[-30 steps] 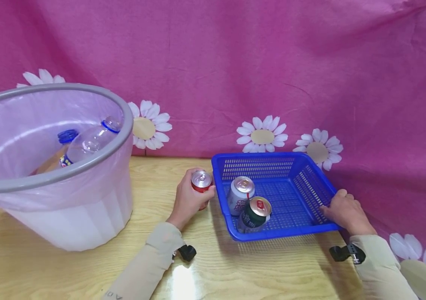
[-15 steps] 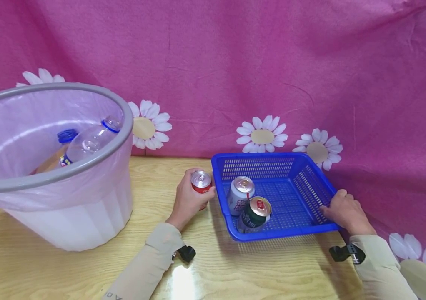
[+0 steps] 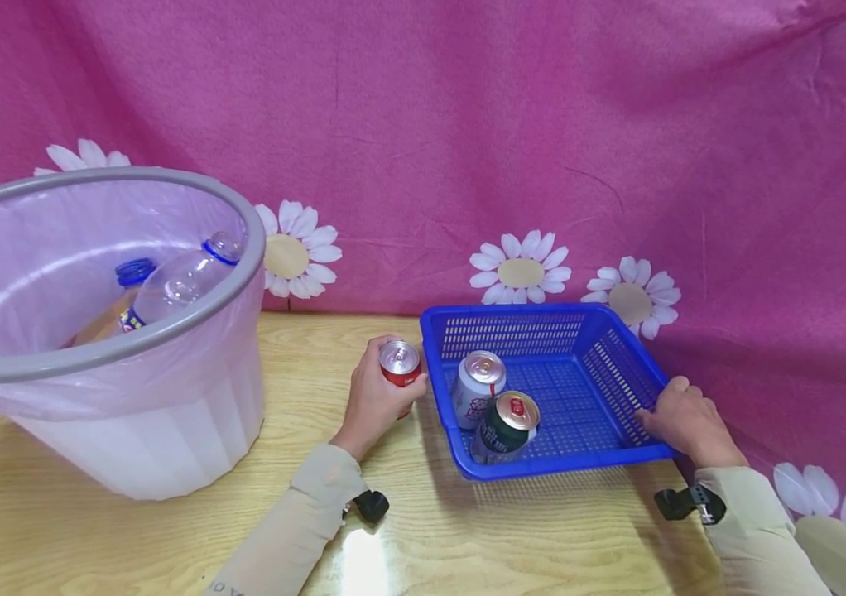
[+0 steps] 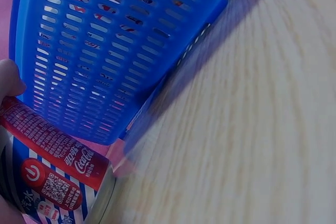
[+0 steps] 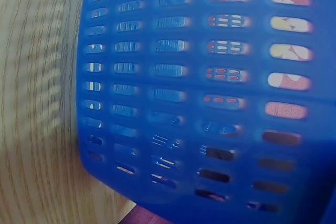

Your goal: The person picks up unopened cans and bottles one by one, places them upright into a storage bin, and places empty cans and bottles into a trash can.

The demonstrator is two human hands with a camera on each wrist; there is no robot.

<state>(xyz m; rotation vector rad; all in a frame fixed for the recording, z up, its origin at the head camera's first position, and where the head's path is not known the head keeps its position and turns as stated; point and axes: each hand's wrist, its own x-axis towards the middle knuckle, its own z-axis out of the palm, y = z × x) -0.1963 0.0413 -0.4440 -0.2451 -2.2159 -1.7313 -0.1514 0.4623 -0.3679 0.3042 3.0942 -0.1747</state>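
Observation:
At the left side of a blue plastic basket [image 3: 564, 463], my left hand [image 3: 365, 401] grips a red Coca-Cola can [image 3: 402, 377], fingers and thumb wrapped around it. The can is upright on the table in the head view; its red, white and blue side [image 4: 58, 169] shows close up in the left wrist view. My right hand [image 3: 691, 424] holds the basket's right rim, the thumb inside. Two cans stand in the basket's left part: a white one [image 3: 472, 397] and a dark green one [image 3: 499, 436]. The slotted basket wall [image 5: 194, 87] fills most of the right wrist view.
A large white bin [image 3: 162, 447] with a grey rim and a thin liner stands on the left. Inside it lie a clear plastic bottle [image 3: 185, 285] and a blue-capped bottle [image 3: 134, 271]. Behind the wooden table [image 3: 512, 538] hangs a pink flowered cloth [image 3: 408, 149].

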